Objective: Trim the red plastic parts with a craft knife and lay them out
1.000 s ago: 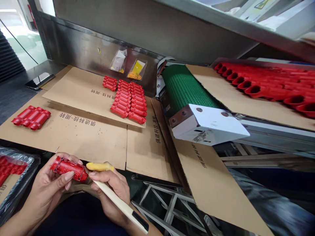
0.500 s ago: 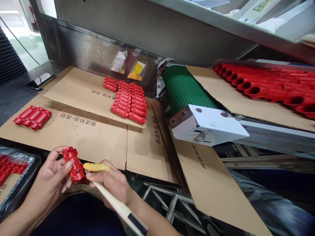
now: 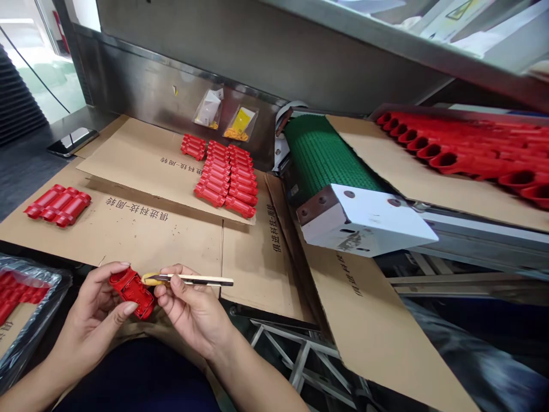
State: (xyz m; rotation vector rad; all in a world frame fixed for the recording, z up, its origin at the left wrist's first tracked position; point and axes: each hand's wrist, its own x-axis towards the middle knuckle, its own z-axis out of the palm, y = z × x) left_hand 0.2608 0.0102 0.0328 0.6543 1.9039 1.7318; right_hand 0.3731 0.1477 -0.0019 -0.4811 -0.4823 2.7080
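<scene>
My left hand [image 3: 95,313] is closed round a red plastic tubular part [image 3: 136,293], thumb along its lower side. The part is tilted, and a recessed opening with ribs faces up. My right hand [image 3: 193,309] pinches a slim knife [image 3: 217,281] with a pale and dark handle between thumb and fingers. The knife lies nearly level, its dark pointed tip toward the upper right side of the part. Whether the tip touches the part I cannot tell. A yellow finger cot [image 3: 150,279] covers my right index fingertip, close to the part.
Red parts [image 3: 58,205] lie on cardboard [image 3: 189,252] at left; several more [image 3: 225,174] sit in rows further back. A green conveyor belt [image 3: 326,154] with a white metal end [image 3: 369,220] stands right, red tubes [image 3: 467,143] beyond it. A lined crate [image 3: 55,280] is at lower left.
The red part has been turned in my left hand, bringing its recessed opening up. My right hand has rotated, swinging the knife handle from pointing down toward me to nearly level, pointing right.
</scene>
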